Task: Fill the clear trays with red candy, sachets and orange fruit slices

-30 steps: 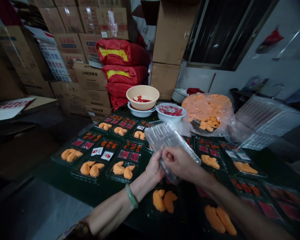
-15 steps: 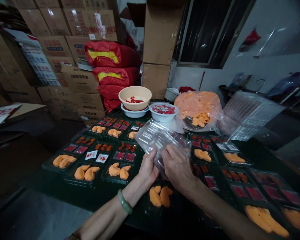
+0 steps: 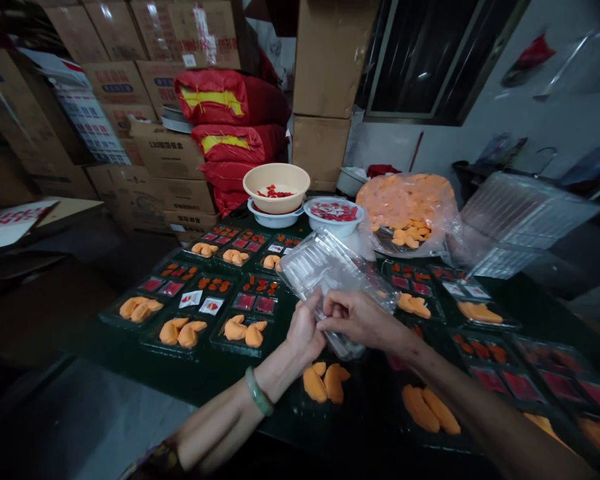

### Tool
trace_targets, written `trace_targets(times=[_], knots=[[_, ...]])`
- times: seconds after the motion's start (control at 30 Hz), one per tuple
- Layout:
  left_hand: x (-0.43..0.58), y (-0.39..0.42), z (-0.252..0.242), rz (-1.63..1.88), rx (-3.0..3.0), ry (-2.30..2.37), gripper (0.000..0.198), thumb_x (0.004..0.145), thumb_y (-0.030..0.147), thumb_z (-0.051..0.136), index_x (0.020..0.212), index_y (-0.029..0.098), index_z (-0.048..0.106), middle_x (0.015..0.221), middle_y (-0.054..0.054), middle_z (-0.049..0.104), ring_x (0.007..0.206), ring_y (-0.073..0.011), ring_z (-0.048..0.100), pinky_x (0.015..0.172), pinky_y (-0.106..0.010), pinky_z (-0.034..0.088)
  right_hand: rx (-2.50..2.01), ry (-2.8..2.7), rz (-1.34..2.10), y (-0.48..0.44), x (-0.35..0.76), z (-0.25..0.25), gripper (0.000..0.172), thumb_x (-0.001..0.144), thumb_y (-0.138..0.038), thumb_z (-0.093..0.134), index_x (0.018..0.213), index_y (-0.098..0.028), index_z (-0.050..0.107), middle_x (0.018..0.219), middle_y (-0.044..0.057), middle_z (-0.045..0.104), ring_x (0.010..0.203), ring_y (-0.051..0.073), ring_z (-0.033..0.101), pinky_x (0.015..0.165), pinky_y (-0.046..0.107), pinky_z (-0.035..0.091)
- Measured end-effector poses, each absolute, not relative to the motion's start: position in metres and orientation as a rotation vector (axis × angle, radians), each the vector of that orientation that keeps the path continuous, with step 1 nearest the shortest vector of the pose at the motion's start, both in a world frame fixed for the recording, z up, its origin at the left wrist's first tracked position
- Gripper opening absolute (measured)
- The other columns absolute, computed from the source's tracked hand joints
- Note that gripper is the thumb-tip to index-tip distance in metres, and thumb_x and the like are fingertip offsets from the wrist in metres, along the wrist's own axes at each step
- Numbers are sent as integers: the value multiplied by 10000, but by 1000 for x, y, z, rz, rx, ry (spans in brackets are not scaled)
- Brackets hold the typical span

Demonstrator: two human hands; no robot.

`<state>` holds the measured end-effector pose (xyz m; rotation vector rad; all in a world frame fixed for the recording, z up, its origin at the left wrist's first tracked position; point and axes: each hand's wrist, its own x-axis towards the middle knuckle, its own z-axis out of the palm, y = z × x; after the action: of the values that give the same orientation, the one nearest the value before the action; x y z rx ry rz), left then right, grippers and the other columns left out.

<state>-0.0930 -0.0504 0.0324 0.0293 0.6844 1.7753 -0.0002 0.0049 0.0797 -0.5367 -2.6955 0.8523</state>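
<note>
Above the middle of the table, a clear ribbed plastic tray (image 3: 313, 263) is held tilted; whether it is one piece or a nested stack I cannot tell. My left hand (image 3: 305, 330), a green bangle on its wrist, grips the near left edge with the thumb on top. Fingers curled, my right hand (image 3: 355, 319) pinches at the near edge beside the left thumb. Just below the hands lie two orange wedge-shaped pieces (image 3: 325, 382) in a filled tray. Filled trays (image 3: 243, 313) on the left hold orange pieces, red packets and small reddish-brown bits.
More filled trays (image 3: 483, 357) cover the right side. Behind stand a cream bowl (image 3: 276, 183), a white bowl of red packets (image 3: 334, 217), a bag of orange pieces (image 3: 407, 207) and stacked clear trays (image 3: 525, 213). Red sacks (image 3: 235, 100) and cartons (image 3: 165, 150) rise beyond.
My right hand has gone from lying over the tray to pinching at its edge near my left thumb. The view has shifted slightly, and more orange pieces show under my right forearm.
</note>
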Motion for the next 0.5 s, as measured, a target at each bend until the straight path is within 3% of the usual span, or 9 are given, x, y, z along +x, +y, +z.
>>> trace_targets(times=[0.23,0.5], knots=[[-93,-49,28,1725,-23,618,192,724,283,600,781,100,617,648,-65,617,624,-183,603,663,-312,474,-459,-2612,1376,18,-7,83,144,716,-266,612,654,-142,574,540,-46,493,501,76,430,468,180,317],[-93,-50,26,1662,101,661,322,710,387,580,602,83,589,514,-49,549,421,-127,505,509,-284,446,-581,-2577,1688,19,-14,86,161,706,-292,593,657,-142,560,485,-50,488,405,67,437,393,167,339]])
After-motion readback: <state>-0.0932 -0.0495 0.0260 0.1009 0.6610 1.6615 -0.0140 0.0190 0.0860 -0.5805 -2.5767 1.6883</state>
